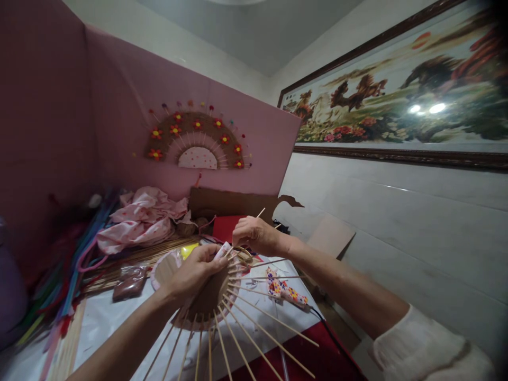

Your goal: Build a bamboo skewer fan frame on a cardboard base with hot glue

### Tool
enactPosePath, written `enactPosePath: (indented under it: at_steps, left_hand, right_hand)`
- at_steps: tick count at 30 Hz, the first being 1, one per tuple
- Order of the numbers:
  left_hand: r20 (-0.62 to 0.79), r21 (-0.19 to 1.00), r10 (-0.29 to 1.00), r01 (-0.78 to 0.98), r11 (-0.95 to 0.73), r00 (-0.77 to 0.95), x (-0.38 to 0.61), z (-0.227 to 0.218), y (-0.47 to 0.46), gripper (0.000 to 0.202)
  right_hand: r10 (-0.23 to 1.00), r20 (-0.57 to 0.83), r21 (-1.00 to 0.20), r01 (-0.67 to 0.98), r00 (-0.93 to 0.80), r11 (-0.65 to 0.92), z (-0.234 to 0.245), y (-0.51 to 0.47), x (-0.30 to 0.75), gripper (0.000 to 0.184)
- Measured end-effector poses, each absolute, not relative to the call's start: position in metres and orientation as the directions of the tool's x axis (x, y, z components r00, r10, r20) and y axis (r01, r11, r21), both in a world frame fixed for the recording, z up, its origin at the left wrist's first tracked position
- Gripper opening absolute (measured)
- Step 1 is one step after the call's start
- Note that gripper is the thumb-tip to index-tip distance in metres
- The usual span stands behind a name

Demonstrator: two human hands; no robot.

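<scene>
My left hand (200, 267) is closed on the upper rim of a cardboard semicircle (208, 299) edged in pink spotted cloth. From its curved edge several thin wooden sticks (260, 326) fan out toward me and to the right. Above that rim my right hand (252, 233) pinches another wooden stick (261, 212), whose tip pokes up past the fingers. Its lower end meets the rim close to my left fingertips; whether it is fixed there I cannot tell. A folded bit of spotted cloth (222, 251) shows beside the left thumb.
A flower-patterned glue gun (286, 290) with a black cord lies right of the fan. Pink cloth (143, 219), a brown packet (129, 282), bundled sticks and coloured pipe cleaners (87, 246) fill the left. Behind, a finished-looking flowered fan (198, 124) is pinned to a pink board (262, 137).
</scene>
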State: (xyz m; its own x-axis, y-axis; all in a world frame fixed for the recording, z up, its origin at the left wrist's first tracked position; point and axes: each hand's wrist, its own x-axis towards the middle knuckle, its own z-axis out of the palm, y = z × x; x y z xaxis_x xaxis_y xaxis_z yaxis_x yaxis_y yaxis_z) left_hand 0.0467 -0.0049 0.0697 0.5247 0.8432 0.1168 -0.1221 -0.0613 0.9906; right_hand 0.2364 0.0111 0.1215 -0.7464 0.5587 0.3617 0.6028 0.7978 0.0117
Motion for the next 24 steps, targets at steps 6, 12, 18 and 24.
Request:
enactPosePath:
  at_steps: [6, 12, 18, 24]
  left_hand:
    - [0.167, 0.981, 0.810, -0.179, -0.077, 0.563, 0.049, 0.055, 0.003, 0.024]
    - [0.176, 0.981, 0.821, -0.161, -0.103, 0.544, 0.051, 0.044, 0.010, 0.027]
    - [0.180, 0.978, 0.818, -0.186, -0.091, 0.547, 0.053, 0.041, 0.011, 0.030]
    - [0.187, 0.977, 0.809, -0.189, -0.096, 0.557, 0.052, 0.040, 0.013, 0.028]
  right_hand:
    - [0.592, 0.346, 0.027, 0.638, -0.728, 0.769, 0.117, 0.013, 0.239, 0.022]
    - [0.599, 0.338, 0.051, 0.650, -0.726, 0.758, 0.113, 0.015, 0.243, 0.025]
    - [0.577, 0.327, 0.061, 0.626, -0.749, 0.778, 0.113, 0.016, 0.243, 0.025]
    - [0.550, 0.325, 0.054, 0.596, -0.769, 0.801, 0.111, 0.020, 0.244, 0.026]
